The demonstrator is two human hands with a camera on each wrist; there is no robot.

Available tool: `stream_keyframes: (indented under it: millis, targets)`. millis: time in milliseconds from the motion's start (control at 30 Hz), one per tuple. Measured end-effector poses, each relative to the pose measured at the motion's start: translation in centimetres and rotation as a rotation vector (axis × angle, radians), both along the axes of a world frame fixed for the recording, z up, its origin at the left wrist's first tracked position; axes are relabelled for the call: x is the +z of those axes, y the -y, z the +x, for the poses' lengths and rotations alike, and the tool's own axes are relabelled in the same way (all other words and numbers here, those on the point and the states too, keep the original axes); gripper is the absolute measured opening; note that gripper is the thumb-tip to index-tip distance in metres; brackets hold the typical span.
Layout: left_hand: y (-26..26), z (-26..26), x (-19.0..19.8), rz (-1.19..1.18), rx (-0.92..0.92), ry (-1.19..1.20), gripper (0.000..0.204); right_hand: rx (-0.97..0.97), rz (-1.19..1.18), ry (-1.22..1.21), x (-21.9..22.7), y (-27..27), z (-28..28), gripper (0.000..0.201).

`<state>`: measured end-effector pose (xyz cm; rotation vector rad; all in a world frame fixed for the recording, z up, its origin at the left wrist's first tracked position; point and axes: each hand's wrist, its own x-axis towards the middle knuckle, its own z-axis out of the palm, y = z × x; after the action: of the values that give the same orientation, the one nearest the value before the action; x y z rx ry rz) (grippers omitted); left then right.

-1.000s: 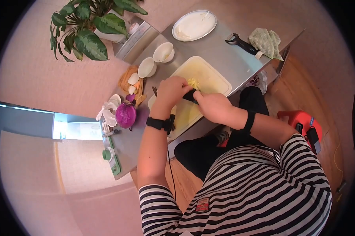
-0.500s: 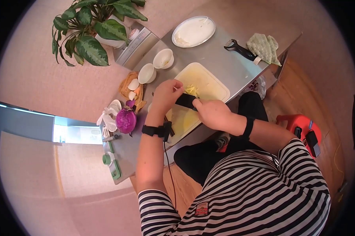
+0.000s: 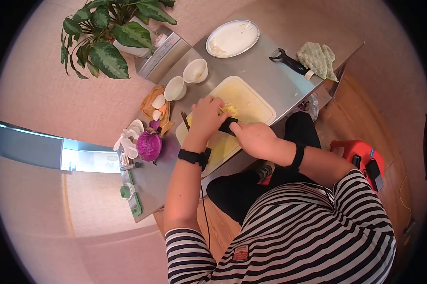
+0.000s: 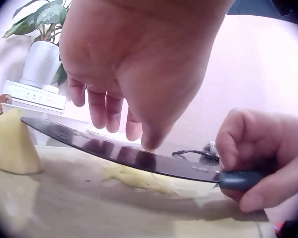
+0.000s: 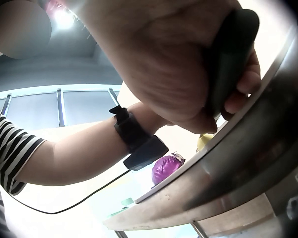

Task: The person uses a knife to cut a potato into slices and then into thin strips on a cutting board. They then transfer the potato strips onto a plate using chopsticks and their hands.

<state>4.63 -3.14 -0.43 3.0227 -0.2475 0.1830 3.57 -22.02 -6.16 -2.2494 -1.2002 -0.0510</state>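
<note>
My right hand (image 3: 258, 138) grips the dark handle of a kitchen knife (image 4: 139, 156). The blade is held over the pale cutting board (image 3: 260, 108), edge down, close above a small heap of yellow strips (image 4: 139, 178). From above, my left hand (image 3: 206, 117) reaches down beside the blade, its fingers hanging loosely behind it and the thumb tip at its upper edge. A peeled pale-yellow chunk (image 4: 15, 144), like potato, stands on the board by the knife tip. Dark thin sticks (image 3: 185, 120) show beside the left hand.
Two white bowls (image 3: 175, 88) and an oval plate (image 3: 234, 38) stand behind the board. Left of it lie a cut purple cabbage (image 3: 149, 145) and a green-white slicer (image 3: 131, 193). A black peeler (image 3: 289, 61) and a cloth (image 3: 316, 59) are at the right.
My left hand has come down and right, from beside the blade to over the strips. The knife has shifted slightly, with less of its blade showing; the right hand keeps its grip.
</note>
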Motion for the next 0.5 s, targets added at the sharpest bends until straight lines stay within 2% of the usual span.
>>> stream_keyframes:
  millis: [67, 200, 267, 333, 367, 433, 500]
  targets:
    - [-0.3, 0.5, -0.3, 0.124, 0.092, 0.114, 0.023, 0.009, -0.013, 0.0, 0.0, 0.0, 0.1, 0.029]
    - [-1.6, 1.1, 0.0, 0.04, 0.142, 0.222, 0.015, 0.053, 0.067, -0.083, 0.1, 0.7, 0.7, 0.029]
    - [-1.9, 0.8, 1.4, -0.12, 0.161, 0.305, 0.016, 0.085, 0.088, -0.142, -0.4, 0.7, 1.8, 0.03]
    - [-1.8, 0.1, 2.8, -0.212, 0.192, 0.339, 0.018, 0.103, 0.41, -0.348, -2.6, 0.4, 3.2, 0.03]
    - [-1.6, -0.2, 3.6, -0.293, 0.207, 0.372, 0.02, 0.114, 0.394, -0.346, -1.2, 0.9, 3.3, 0.03]
    - [-1.5, -1.0, 4.0, -0.334, 0.244, 0.346, 0.024, -0.009, 0.446, -1.024, 1.5, 2.2, 3.4, 0.03]
    - [-1.7, -1.7, 3.4, -0.285, 0.293, 0.127, 0.03, -0.003, 0.516, -1.118, 1.0, 2.6, 3.9, 0.026]
